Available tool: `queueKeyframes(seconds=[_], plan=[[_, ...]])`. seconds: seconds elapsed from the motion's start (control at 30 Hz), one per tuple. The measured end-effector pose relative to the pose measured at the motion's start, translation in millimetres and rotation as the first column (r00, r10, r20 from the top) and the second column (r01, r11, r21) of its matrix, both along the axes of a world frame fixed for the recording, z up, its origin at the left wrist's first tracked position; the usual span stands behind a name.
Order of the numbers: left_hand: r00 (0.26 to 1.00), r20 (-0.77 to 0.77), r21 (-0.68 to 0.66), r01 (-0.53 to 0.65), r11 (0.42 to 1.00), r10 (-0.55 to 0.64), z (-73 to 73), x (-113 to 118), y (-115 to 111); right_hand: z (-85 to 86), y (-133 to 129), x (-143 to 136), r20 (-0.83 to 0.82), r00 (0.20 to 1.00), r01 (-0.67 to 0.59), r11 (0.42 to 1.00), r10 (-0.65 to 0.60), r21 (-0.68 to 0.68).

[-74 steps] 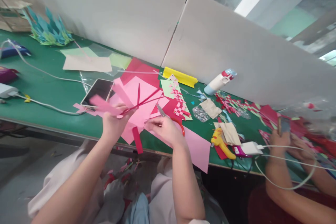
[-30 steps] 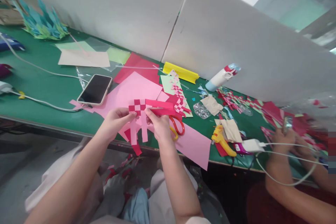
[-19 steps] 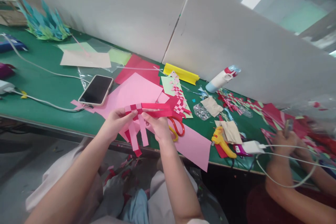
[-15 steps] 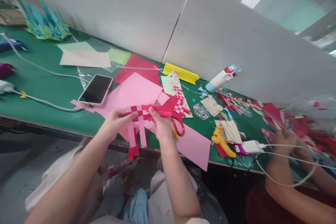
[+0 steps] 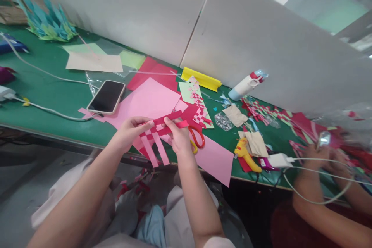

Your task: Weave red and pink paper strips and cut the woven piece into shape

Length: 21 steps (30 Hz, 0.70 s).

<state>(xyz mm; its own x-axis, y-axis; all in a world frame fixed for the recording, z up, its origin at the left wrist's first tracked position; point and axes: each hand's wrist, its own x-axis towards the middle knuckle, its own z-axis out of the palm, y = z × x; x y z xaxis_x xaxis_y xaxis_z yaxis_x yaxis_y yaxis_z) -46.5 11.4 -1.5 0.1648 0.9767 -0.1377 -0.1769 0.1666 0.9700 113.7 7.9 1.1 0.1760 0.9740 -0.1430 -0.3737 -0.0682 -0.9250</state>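
Observation:
A piece of woven paper strips [image 5: 154, 131], pink and red, is held up between my two hands over the table's front edge. My left hand [image 5: 134, 131] pinches its left side with thumb and fingers. On the right side my right hand [image 5: 178, 135] grips the red strips, thumb on top. Loose pink strip ends hang down below the weave. Just right of my right hand lie scissors [image 5: 198, 138] with red and yellow handles, partly hidden. Behind my hands is a large pink paper sheet [image 5: 148, 97]. A finished-looking checkered paper fish [image 5: 200, 117] rests on red and green paper.
A phone [image 5: 106, 97] on a cable lies left on the green table [image 5: 52, 97]. To the right are a yellow glue gun [image 5: 246, 155], a white bottle [image 5: 247, 85] and a white charger [image 5: 279, 161]. A co-worker's hands [image 5: 322, 159] work at far right.
The woven strips have tilted, their right end rising and the hanging pink ends swinging right. Both hands keep their grip. The co-worker's hands have shifted slightly.

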Motion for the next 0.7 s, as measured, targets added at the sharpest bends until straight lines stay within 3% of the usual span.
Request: queueKeyframes(seconds=[0.23, 0.47, 0.7], plan=[[0.997, -0.076, 0.042, -0.025, 0.999, 0.028, -3.1, -2, 3, -0.9, -1, -1, 0.146, 0.988, -0.054, 0.998, 0.051, 0.012], [0.990, -0.121, 0.054, -0.067, 0.996, 0.073, -2.4, -3, 4, -0.4, 3, 8, 0.194, 0.981, 0.032, 0.999, -0.024, -0.038], [0.985, -0.158, 0.030, -0.067, 0.997, 0.070, -3.3, -3, 5, -3.1, 8, 20, 0.261, 0.963, 0.055, 0.997, -0.069, 0.058]])
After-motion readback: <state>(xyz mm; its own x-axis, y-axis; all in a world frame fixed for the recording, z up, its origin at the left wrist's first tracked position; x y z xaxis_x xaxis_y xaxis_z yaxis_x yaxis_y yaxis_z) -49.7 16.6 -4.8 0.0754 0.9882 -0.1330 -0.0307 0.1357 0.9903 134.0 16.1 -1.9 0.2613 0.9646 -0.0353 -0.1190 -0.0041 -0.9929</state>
